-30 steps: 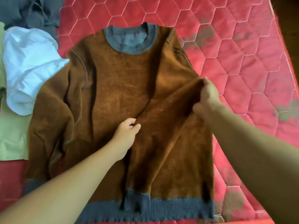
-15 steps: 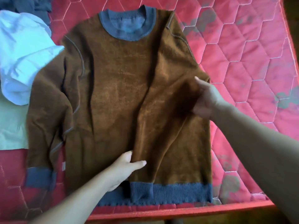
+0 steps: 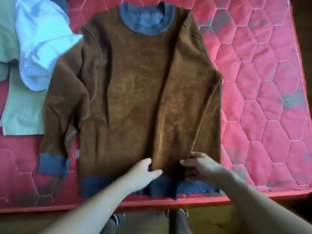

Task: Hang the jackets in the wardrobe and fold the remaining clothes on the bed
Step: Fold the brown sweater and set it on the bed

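When the scene is viewed from above, a red quilted bed [image 3: 263,85] is seen with clothes laid across it. At the far left a pale green garment [image 3: 22,105] is spread flat. A white shirt [image 3: 38,43] is crumpled partly over it, with one edge touching the shoulder of the sweater beside it. A sliver of dark grey cloth [image 3: 65,1] is glimpsed at the top edge.

In the middle of the bed a brown sweater [image 3: 135,85] is laid out flat. Its grey collar [image 3: 146,22] is turned away from the viewer and its grey hem [image 3: 108,186] is placed at the near edge of the mattress. The sleeve on the left is bent down along its side and ends in a grey cuff [image 3: 52,164]. The sleeve on the right is folded inward over the body, and its cuff is laid over the hem.

Just above the hem the left hand [image 3: 143,173] is set on the sweater, and a ridge of brown fabric is pinched between thumb and curled fingers. Just beside it the right hand [image 3: 200,168] is closed on the folded sleeve, whose fabric is pinched between thumb and fingers.

To the right, bare mattress with faded grey patches is shown. Below the bed edge the person's legs [image 3: 179,223] are seen.
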